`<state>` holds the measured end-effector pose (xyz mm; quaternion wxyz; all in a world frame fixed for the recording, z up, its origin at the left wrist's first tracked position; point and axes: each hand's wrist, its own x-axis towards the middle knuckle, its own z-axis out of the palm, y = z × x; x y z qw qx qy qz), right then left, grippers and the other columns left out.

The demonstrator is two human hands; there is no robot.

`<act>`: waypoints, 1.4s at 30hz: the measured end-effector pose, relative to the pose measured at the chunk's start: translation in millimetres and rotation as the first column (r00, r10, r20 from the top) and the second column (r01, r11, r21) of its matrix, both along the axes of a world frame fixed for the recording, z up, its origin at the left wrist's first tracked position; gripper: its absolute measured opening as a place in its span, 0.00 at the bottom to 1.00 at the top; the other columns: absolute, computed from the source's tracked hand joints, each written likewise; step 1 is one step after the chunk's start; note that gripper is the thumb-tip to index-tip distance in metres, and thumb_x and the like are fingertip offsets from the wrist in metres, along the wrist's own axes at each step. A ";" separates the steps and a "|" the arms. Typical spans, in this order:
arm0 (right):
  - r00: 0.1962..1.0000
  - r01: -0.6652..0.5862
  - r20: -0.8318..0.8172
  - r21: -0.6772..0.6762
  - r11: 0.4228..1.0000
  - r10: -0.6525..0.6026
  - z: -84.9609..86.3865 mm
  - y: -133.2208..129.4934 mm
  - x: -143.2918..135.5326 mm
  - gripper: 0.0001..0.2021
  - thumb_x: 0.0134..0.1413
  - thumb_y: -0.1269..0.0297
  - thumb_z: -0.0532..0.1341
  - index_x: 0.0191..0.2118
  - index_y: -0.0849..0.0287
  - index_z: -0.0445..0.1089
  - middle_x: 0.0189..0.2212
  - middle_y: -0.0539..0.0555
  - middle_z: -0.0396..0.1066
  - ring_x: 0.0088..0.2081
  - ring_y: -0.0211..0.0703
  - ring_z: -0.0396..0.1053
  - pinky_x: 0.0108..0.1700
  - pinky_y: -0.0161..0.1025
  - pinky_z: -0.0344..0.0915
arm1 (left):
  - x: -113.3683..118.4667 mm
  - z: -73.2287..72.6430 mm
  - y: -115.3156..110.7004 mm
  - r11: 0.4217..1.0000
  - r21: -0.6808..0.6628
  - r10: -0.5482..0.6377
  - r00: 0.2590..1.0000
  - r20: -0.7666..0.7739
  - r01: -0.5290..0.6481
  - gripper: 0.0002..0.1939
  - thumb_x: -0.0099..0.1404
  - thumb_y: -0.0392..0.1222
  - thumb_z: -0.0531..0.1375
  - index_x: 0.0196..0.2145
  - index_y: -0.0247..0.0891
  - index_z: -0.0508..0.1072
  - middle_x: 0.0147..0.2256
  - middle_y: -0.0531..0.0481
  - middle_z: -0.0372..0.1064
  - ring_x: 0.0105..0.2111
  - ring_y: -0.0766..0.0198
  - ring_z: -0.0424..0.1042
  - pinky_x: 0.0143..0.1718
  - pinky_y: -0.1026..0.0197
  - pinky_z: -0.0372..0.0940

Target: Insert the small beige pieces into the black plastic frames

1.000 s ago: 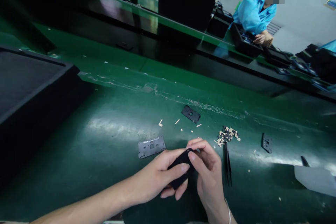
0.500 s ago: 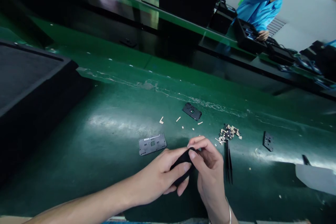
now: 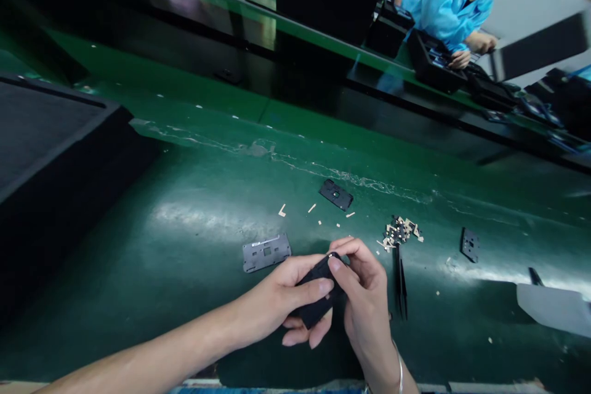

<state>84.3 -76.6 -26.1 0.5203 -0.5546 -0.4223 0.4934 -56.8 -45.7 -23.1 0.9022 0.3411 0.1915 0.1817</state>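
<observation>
A black rectangular plastic plate [image 3: 314, 311] is held tilted between both hands above the green table. My left hand [image 3: 290, 295] grips it, thumb across its face and fingers underneath. At its upper end, my right hand [image 3: 364, 283] pinches the edge between thumb and fingers; part of that end is hidden. Left of the hands lies a dark grey plate with cut-outs [image 3: 277, 251]. Beyond them rests a similar black plate [image 3: 336, 194]. Black tweezers [image 3: 401, 289] lie right of my right hand, their upper end at a pile of small beige and black pieces [image 3: 401, 232].
Another small black plate [image 3: 470, 244] lies on the right. Loose beige strips [image 3: 282, 211] are scattered beyond the hands. A large black box [image 3: 69, 154] stands at left, a whitish object [image 3: 551, 308] at right. Across the bench, people in blue sleeves [image 3: 455, 6] handle black boxes.
The black plate in my hands has turned so more of its face shows. Across the bench, another arm has come in and a dark panel has appeared at upper right.
</observation>
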 end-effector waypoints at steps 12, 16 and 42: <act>0.997 0.011 0.073 0.092 0.996 -0.018 -1.7 -2.3 1.3 0.05 0.52 0.69 0.60 0.26 0.57 0.65 0.30 0.49 0.61 0.32 0.37 0.61 0.29 0.32 0.55 | 0.8 -5.8 -4.5 0.991 0.131 0.039 0.999 -0.037 -0.034 0.13 0.67 0.48 0.51 0.39 0.33 0.64 0.19 0.55 0.63 0.11 0.77 0.51 0.12 0.72 0.43; 0.984 -0.050 0.174 0.134 0.990 0.026 1.8 -5.0 1.4 0.02 0.53 0.66 0.60 0.32 0.57 0.68 0.33 0.52 0.63 0.34 0.40 0.63 0.30 0.34 0.57 | 1.9 -9.4 -2.8 0.998 0.036 0.042 0.994 0.106 -0.046 0.14 0.66 0.47 0.52 0.39 0.31 0.66 0.19 0.51 0.66 0.11 0.76 0.54 0.11 0.72 0.42; 0.982 -0.128 -0.120 0.163 0.978 0.148 6.5 -1.9 2.0 0.06 0.55 0.64 0.58 0.35 0.54 0.73 0.40 0.55 0.66 0.44 0.46 0.65 0.39 0.39 0.67 | 0.8 1.4 -3.9 0.599 0.786 0.510 0.830 -0.226 -0.155 0.12 0.68 0.39 0.49 0.42 0.38 0.71 0.35 0.49 0.68 0.33 0.64 0.66 0.37 0.63 0.61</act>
